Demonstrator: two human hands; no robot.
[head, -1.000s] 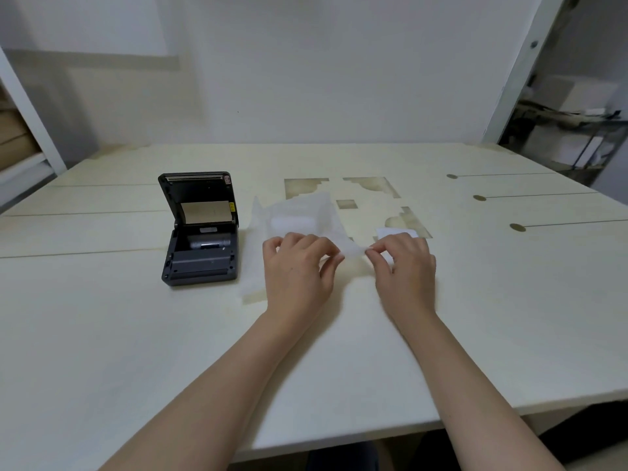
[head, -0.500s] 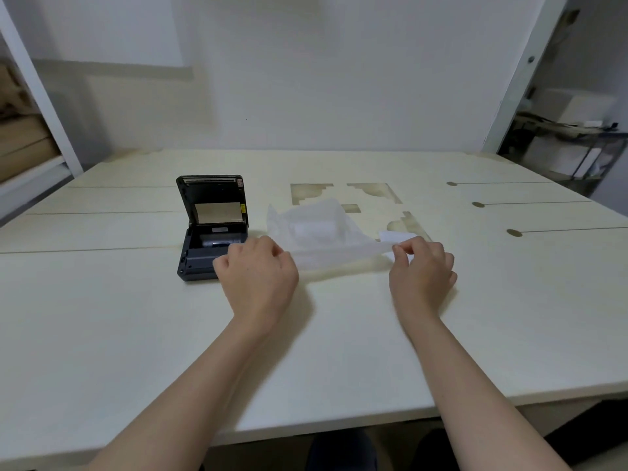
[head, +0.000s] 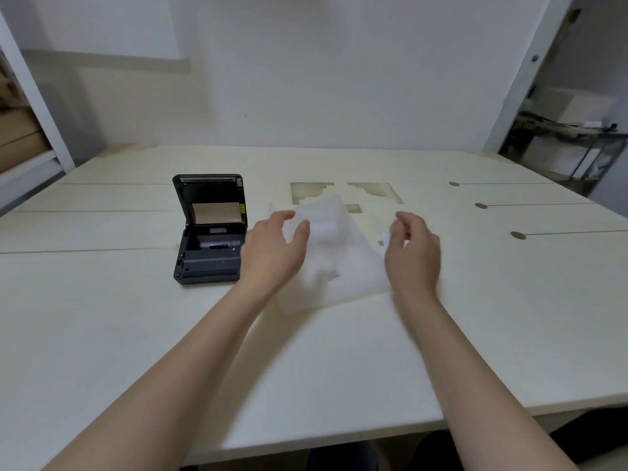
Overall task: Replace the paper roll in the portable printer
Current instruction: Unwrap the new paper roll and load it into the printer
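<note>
The dark grey portable printer point(head: 210, 253) sits on the table with its lid standing open and its paper bay exposed. To its right lies a translucent white wrapper point(head: 346, 266) with a white paper roll point(head: 324, 229) showing dimly through it. My left hand point(head: 275, 246) hovers over the wrapper's left edge, fingers and thumb spread and holding nothing. My right hand point(head: 413, 249) hovers at the wrapper's right edge, fingers loosely curled and apart. A small white paper scrap point(head: 385, 236) lies on the table, partly hidden behind that hand.
The pale wooden table point(head: 136, 334) has cut-out shapes point(head: 373, 192) behind the wrapper and slots with round ends point(head: 516, 235) on the right. Shelving with cardboard stands at the far left, and a cluttered rack point(head: 577, 144) at the far right.
Both hands have let go of the stretched wrapper, which now lies slack on the table. My left hand moved forward and opened; my right hand lifted and opened.
</note>
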